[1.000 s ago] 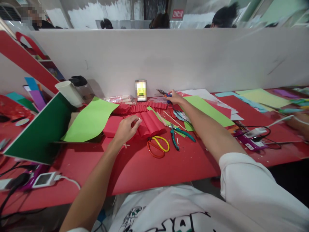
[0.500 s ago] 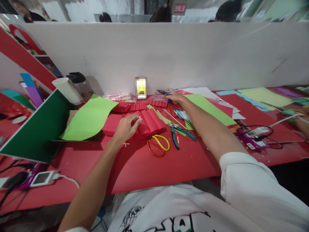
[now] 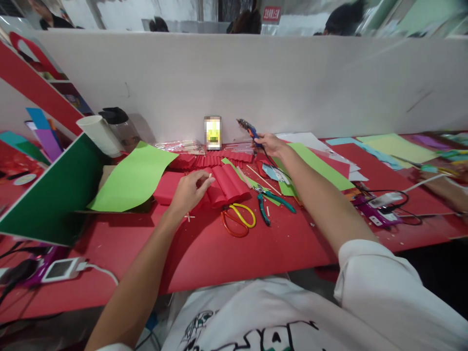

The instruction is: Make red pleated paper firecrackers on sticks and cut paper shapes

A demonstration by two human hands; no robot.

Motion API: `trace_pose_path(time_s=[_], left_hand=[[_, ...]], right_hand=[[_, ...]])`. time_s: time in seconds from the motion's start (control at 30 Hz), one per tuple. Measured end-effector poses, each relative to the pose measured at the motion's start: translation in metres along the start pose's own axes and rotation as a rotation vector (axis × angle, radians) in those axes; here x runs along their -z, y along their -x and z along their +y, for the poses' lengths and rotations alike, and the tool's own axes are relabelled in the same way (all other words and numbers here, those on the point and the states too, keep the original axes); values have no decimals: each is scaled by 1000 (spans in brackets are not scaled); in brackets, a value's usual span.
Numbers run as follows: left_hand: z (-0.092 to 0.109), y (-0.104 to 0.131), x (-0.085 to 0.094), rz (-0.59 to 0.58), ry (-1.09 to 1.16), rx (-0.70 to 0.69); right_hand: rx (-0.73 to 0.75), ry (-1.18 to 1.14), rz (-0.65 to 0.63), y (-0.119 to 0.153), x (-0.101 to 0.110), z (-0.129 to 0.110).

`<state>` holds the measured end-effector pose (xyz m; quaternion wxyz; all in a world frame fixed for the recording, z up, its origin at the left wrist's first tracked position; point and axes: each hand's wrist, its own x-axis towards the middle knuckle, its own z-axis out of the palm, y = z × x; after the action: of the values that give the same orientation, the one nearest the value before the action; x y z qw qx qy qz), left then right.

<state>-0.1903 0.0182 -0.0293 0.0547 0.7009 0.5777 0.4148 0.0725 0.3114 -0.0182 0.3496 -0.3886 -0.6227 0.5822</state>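
Note:
My right hand [image 3: 271, 143] grips a blue glue gun [image 3: 249, 130], raised off the table, its nozzle pointing left and its cord trailing below. Over the red folded paper [image 3: 228, 184] hovers my left hand [image 3: 192, 189], thumb and fingers pinched around a small pale piece too tiny to name. Scissors [image 3: 239, 219] with one yellow and one orange handle lie just in front of the red paper, blades hidden under it. To their right are teal-handled pliers [image 3: 270, 200]. Behind the red paper runs a pleated red strip [image 3: 215, 158].
A green sheet [image 3: 133, 178] rests on a box at left, beside a green board [image 3: 54, 195]. A phone [image 3: 213, 132] leans on the white partition [image 3: 237, 78]. Purple power strips [image 3: 376, 214] with cables sit at both sides. Another person's arm [image 3: 444, 187] shows at far right.
The glue gun has come up off the table in my right hand, its nozzle lifting clear of the things behind. My left hand has stayed nearly in place.

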Motion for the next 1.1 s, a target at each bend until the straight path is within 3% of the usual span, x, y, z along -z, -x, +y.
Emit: trace_pose_path(time_s=[0.23,0.47,0.67,0.77,0.93,1.1], left_hand=[[-8,-2,-1,53,40,30],[-12,-4,0,80,16,39],[-11,-4,1,97,38,21],[-7,-3,2,95,40,14],[-2,-1,2,65,64,42],[-1,0,-1,62,63,46]], right_hand=[[111,-219,-1,44,-17,-6],[267,-351,-74,114,-45,-10],[294,-250,-135,156,-76,-4],[307,-99,-140,161,-84,1],[401,191,-28,166,-93,2],[467,344,15,173,-97,-3]])
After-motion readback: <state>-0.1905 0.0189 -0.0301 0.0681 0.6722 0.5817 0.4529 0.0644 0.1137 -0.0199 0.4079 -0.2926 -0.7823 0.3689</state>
